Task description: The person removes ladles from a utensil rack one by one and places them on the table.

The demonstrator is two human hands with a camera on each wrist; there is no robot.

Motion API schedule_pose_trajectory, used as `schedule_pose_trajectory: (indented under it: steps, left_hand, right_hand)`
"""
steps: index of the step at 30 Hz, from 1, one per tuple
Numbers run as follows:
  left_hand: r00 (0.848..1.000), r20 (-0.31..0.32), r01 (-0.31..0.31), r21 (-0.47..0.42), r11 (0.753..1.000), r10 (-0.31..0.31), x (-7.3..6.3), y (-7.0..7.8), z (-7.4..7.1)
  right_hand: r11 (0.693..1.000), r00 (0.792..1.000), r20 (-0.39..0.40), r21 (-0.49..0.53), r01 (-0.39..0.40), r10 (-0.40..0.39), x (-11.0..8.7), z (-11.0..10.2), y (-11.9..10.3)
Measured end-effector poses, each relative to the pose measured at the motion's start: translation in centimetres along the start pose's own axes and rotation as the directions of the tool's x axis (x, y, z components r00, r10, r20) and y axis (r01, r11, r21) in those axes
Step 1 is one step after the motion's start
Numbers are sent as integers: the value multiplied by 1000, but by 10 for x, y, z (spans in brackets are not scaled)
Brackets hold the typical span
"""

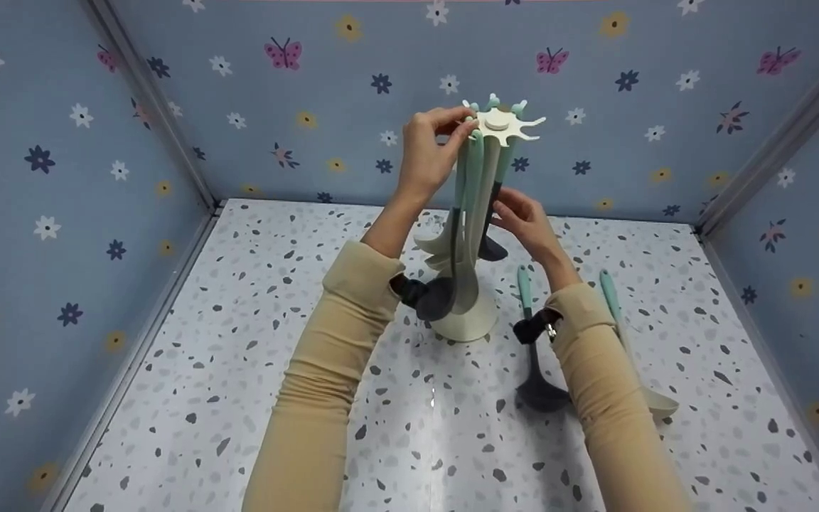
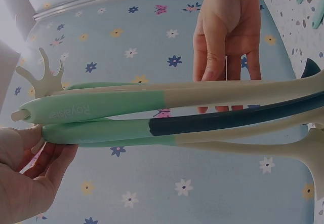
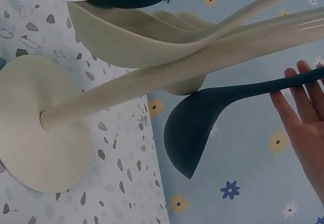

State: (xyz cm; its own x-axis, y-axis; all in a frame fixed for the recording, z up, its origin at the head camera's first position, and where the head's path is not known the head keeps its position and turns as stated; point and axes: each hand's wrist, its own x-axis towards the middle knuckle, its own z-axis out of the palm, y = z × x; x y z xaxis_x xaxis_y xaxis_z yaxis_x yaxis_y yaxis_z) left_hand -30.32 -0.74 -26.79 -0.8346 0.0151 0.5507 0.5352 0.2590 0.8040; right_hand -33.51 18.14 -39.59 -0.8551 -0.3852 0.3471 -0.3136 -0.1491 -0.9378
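Note:
A cream utensil stand (image 1: 468,323) with a hooked top stands upright, hung with several mint-handled utensils. At its top, my left hand (image 1: 429,153) pinches the mint handle end of a dark round-headed spoon (image 1: 436,299); in the left wrist view the fingertips (image 2: 63,155) meet that handle. The spoon's head hangs at the stand's front left. On the far right side hangs a dark ladle (image 3: 190,125). My right hand (image 1: 529,222) is beside its shaft, fingers extended and touching it in the right wrist view. Cream utensils (image 3: 131,36) hang between them.
Right of the stand, another dark ladle (image 1: 541,395) lies on the speckled table, partly behind the right wrist's camera. Farther right lies a cream ladle (image 1: 660,404) with a mint handle, partly hidden by the sleeve. Patterned blue walls (image 1: 338,92) enclose the table.

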Motion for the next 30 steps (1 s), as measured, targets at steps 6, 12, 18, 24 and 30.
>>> schedule_pose_trajectory:
  steps: [6, 12, 18, 24, 30]
  left_hand:
    - [1000, 9, -18, 8, 1000, 18, 0, 0, -2]
    - [1000, 0, -20, -4, 1000, 20, 1, -3, -1]
    - [1000, -1, -19, -3, 1000, 19, 1, -4, -1]
    - [1000, -1, -30, 4, 1000, 30, 1, -2, -1]
    - [1000, -16, -11, -3, 1000, 10, 0, 0, 0]
  right_hand:
    - [998, 999, -37, -47, 31, -33, 2, -2, 8]
    - [998, 994, -94, -24, 52, -54, 3, -5, 20]
    - [995, 989, -123, -73, 74, -83, 2, -5, 20]
    - [991, 984, -143, -105, 87, -102, 1, -5, 17]
    - [990, 983, -150, -103, 93, -108, 1, -8, 15]
